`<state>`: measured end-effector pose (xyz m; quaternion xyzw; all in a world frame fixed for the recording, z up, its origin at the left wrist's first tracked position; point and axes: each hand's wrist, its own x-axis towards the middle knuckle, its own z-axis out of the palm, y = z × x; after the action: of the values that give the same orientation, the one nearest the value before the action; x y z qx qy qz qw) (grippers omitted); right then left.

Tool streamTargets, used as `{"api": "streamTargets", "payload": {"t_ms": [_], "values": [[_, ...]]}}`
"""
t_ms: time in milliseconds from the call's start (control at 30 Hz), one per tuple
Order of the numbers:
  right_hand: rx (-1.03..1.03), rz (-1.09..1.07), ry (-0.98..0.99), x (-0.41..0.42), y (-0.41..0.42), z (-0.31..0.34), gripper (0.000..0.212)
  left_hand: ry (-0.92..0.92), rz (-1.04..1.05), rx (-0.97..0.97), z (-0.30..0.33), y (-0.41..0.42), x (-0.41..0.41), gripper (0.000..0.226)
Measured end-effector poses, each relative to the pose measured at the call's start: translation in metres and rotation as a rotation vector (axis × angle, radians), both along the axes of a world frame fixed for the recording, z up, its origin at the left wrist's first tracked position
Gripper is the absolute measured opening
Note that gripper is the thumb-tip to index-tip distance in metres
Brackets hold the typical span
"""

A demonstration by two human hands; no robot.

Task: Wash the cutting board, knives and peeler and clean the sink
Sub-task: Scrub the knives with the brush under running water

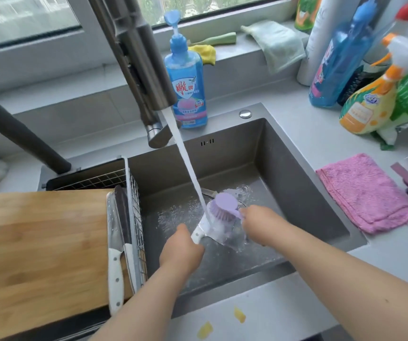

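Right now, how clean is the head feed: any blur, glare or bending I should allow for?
Head view: wide-angle bending bows the window frame and faucet; the spray bottles at the right edge are smeared; the brush and knife are blurred under the water stream; even daylight, no hard shadows, only small glints in the sink.

Soft daylight came through the window (25, 18); the spray bottles (394, 77) at right were blurred and edge-warped.
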<state>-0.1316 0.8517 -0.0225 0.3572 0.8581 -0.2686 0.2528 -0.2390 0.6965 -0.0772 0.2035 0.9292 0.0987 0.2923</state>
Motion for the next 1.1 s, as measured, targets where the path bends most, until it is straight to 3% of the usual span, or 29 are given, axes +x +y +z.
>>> {"api": "streamTargets", "payload": {"t_ms": [67, 167, 233, 367, 533, 733, 900, 1033, 1100], "values": [[0.001, 0.003, -0.056, 0.006, 0.000, 0.002, 0.030, 0.000, 0.005, 0.014, 0.004, -0.002, -0.003, 0.023], [-0.057, 0.060, 0.010, 0.010, -0.020, 0.010, 0.020, -0.009, -0.008, 0.013, 0.007, -0.002, -0.006, 0.022], [-0.021, 0.074, 0.045, 0.003, -0.018, 0.008, 0.028, -0.017, -0.022, 0.010, 0.009, 0.000, -0.004, 0.021], [0.025, 0.004, -0.087, -0.005, 0.003, 0.017, 0.039, -0.002, -0.037, 0.017, 0.013, -0.001, -0.001, 0.020], [0.016, 0.143, 0.030, 0.004, -0.021, 0.025, 0.029, 0.021, -0.032, 0.037, 0.019, 0.001, -0.003, 0.020], [0.030, 0.078, -0.228, -0.017, 0.004, 0.031, 0.050, 0.049, -0.038, 0.054, 0.024, 0.003, -0.005, 0.020], [-0.013, 0.129, -0.034, -0.015, -0.016, 0.044, 0.033, 0.053, -0.024, 0.056, 0.026, 0.005, -0.008, 0.020], [0.063, 0.042, -0.270, -0.029, 0.006, 0.026, 0.049, 0.038, -0.025, 0.062, 0.028, 0.006, -0.007, 0.020], [0.012, 0.086, -0.264, -0.025, -0.001, 0.032, 0.041, 0.048, -0.021, 0.048, 0.028, 0.006, -0.007, 0.020]]}}
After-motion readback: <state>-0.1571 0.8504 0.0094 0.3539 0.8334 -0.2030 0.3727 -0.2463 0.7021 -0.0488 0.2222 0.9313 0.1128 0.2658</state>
